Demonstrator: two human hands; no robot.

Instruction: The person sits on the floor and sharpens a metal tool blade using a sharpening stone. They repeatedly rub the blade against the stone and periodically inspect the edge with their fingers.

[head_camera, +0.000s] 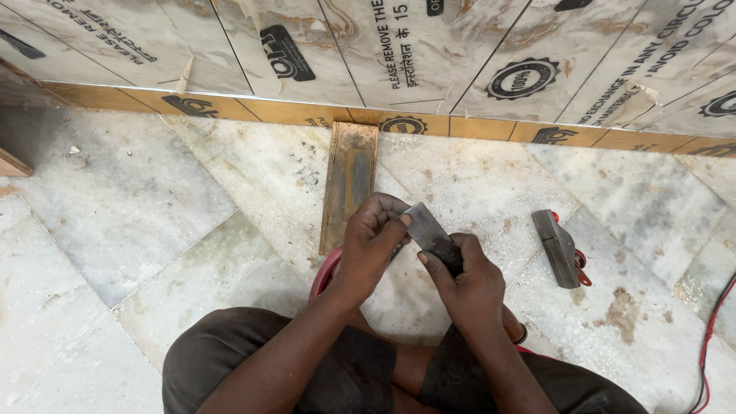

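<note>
Seen from above, seated on a marble floor [138, 199] facing a wall of film-covered tiles [429, 46], knees in dark cloth at the bottom edge

Both hands closed on one flat grey metal blade [429, 230], held in the air above the floor, between the knees and the wall. Left hand [372, 234] curled, fingers and thumb pinching the blade's upper end. Right hand [464, 280] wrapped round the lower end, thumb laid along the flat face

Progress, as a judgement: blade out and in hand, being gripped or checked, not seated in anything. Grey plane body [558, 247] with red parts lying on the floor well apart to the right, nothing visibly fitted to it; fitting or use apparently not yet done. Brown wooden strip [349, 184] lying flat on the floor just ahead of the hands, far end touching the yellow skirting [307, 113]; worn and stained, no fresh marks to tell by

Count: one blade, one plane body, one wooden strip, two hands. One red ring-shaped object [323, 272] partly hidden under the left forearm, kind unclear. One red cable [713, 330] at the right edge. One wood corner [11, 162] at the left edge
</note>
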